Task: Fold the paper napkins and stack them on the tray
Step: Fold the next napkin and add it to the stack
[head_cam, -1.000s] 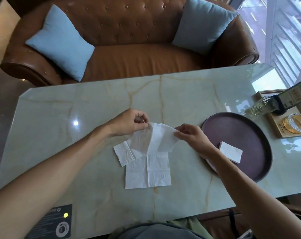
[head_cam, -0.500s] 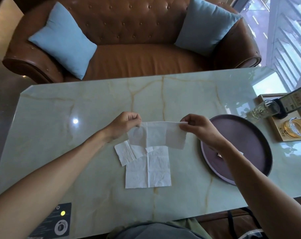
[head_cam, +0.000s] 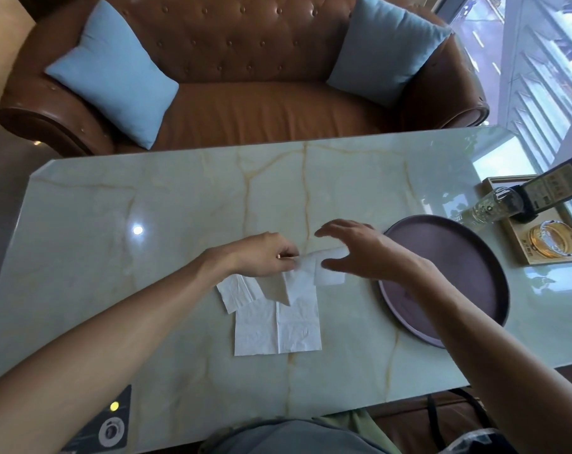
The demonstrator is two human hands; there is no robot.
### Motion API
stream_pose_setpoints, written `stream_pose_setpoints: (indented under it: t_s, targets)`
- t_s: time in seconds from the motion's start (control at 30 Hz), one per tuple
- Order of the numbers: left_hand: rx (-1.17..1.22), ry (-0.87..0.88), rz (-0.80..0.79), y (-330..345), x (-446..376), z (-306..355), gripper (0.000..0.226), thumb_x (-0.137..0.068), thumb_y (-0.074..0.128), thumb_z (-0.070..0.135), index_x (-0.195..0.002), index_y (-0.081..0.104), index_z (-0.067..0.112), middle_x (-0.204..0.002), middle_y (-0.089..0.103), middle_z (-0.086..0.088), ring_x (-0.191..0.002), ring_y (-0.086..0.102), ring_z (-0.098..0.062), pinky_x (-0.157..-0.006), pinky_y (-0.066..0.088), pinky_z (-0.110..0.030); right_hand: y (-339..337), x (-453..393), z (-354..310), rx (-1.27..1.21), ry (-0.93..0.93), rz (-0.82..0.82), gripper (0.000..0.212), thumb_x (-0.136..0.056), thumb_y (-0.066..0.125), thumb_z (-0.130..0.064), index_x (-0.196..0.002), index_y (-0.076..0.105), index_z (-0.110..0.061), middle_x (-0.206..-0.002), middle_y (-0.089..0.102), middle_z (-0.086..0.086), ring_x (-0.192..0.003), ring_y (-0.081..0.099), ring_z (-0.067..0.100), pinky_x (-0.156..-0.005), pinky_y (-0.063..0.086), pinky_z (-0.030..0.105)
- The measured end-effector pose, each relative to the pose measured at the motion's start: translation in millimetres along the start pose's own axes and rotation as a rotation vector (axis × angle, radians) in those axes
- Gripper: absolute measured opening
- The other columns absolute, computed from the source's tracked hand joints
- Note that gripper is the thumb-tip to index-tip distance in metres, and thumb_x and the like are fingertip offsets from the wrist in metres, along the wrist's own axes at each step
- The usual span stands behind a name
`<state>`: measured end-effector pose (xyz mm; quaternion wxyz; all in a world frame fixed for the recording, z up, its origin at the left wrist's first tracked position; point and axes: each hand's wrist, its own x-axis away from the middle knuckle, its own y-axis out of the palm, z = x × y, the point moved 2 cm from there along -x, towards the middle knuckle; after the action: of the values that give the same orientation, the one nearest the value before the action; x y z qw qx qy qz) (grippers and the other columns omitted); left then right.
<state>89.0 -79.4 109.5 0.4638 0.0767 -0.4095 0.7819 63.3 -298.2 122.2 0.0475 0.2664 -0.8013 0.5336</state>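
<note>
- Thin white paper napkin (head_cam: 306, 273), half folded and lifted just above the pale green marble tabletop (head_cam: 180, 198), pinched at its left end by the left hand (head_cam: 265, 255), thumb and curled fingers clamped on the paper.
- Right hand (head_cam: 360, 249) over the napkin's right end, fingers straight and spread apart, thumb below; touching the paper or only hovering over it cannot be told, so no firm grip claimed.
- More flat white napkins (head_cam: 278, 326) directly beneath, spread on the marble, one creased into quarters, a smaller one poking out at the left.
- Round dark purple tray (head_cam: 474, 267) just to the right, partly hidden by the right forearm; stack contents not visible.
- Likely handling: almost weightless, limp, sagging wherever unsupported, easily torn or crumpled under a hard pinch, prone to sliding on polished stone.
- Best hold, probably: light pinches at two corners or along an edge, both layers caught together, then flat fingers pressing the crease against the table.
- Main risk: layers slipping out of line while only one end is held.
</note>
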Motion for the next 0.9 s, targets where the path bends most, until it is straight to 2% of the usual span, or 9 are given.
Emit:
stream_pose_setpoints:
  t_s: [0.07,0.13,0.17,0.23,0.3,0.5,0.63,0.77,0.9]
  targets:
    - [-0.108,-0.001,-0.006,-1,0,6,0.026,-0.101,0.050,0.038,-0.086,0.066,0.023,-0.080,0.067,0.008,-0.076,0.062,-0.016,-0.068,0.047,-0.037,7,-5,-17,0.086,-0.087,-0.033,0.054,-0.092,0.066,-0.042,-0.142,0.054,-0.028,-0.145,0.056,-0.009,-0.137,0.049,0.013,-0.119,0.027,0.045]
    - [-0.135,-0.006,0.003,-4,1,10,0.033,-0.102,0.047,0.044,-0.080,0.062,0.024,-0.074,0.062,0.009,-0.070,0.058,-0.014,-0.065,0.045,-0.036,12,-10,-27,0.087,-0.093,-0.055,0.037,-0.097,0.060,-0.037,-0.134,0.060,-0.028,-0.132,0.067,-0.008,-0.124,0.058,0.014,-0.120,0.024,0.044]
    - [-0.138,-0.005,0.008,-5,2,11,0.035,-0.102,0.046,0.044,-0.075,0.058,0.025,-0.070,0.058,0.009,-0.066,0.054,-0.013,-0.062,0.042,-0.034,13,-12,-29,0.083,-0.087,-0.049,0.028,-0.100,0.057,-0.036,-0.126,0.065,-0.028,-0.119,0.074,-0.005,-0.112,0.063,0.018,-0.115,0.030,0.040]
    - [-0.144,-0.014,0.021,-8,3,9,0.035,-0.102,0.047,0.036,-0.070,0.052,0.025,-0.067,0.054,0.008,-0.065,0.050,-0.015,-0.060,0.038,-0.032,11,-13,-30,0.041,-0.066,-0.020,0.023,-0.102,0.053,-0.039,-0.110,0.071,-0.027,-0.095,0.076,0.000,-0.090,0.065,0.025,-0.090,0.043,0.034]
    - [-0.141,-0.020,0.047,-11,6,3,0.034,-0.102,0.048,0.031,-0.069,0.050,0.021,-0.066,0.051,0.006,-0.063,0.048,-0.016,-0.061,0.038,-0.034,8,-13,-28,-0.008,-0.041,-0.004,0.025,-0.102,0.053,-0.043,-0.101,0.072,-0.027,-0.088,0.073,-0.001,-0.082,0.064,0.025,-0.076,0.050,0.038]
    - [-0.077,-0.038,0.117,-18,16,-15,0.040,-0.104,0.049,0.031,-0.077,0.046,0.001,-0.066,0.041,-0.003,-0.061,0.036,-0.016,-0.059,0.029,-0.033,-3,-8,-12,-0.056,0.032,-0.002,0.023,-0.100,0.058,-0.036,-0.102,0.077,-0.023,-0.088,0.072,-0.008,-0.083,0.064,0.021,-0.079,0.054,0.036]
    - [-0.052,-0.043,0.122,-19,19,-23,0.042,-0.105,0.048,0.030,-0.078,0.045,-0.002,-0.066,0.035,-0.002,-0.061,0.030,-0.015,-0.057,0.026,-0.030,-11,-4,0,-0.077,0.068,0.026,0.021,-0.099,0.061,-0.032,-0.101,0.079,-0.020,-0.094,0.077,0.000,-0.086,0.068,0.019,-0.081,0.056,0.037]
    - [-0.039,-0.047,0.129,-18,20,-29,0.042,-0.105,0.049,0.033,-0.081,0.050,-0.002,-0.067,0.035,-0.001,-0.061,0.031,-0.014,-0.058,0.025,-0.030,-15,-4,4,-0.127,0.080,0.049,0.019,-0.098,0.062,-0.033,-0.097,0.078,-0.023,-0.092,0.077,-0.003,-0.087,0.071,0.015,-0.082,0.058,0.042]
    - [-0.031,-0.055,0.127,-17,20,-37,0.044,-0.104,0.052,0.030,-0.072,0.039,0.003,-0.063,0.030,0.001,-0.058,0.027,-0.012,-0.057,0.024,-0.030,-19,-5,2,-0.136,0.100,0.084,0.018,-0.098,0.062,-0.032,-0.097,0.077,-0.023,-0.095,0.077,-0.003,-0.091,0.071,0.017,-0.084,0.057,0.042]
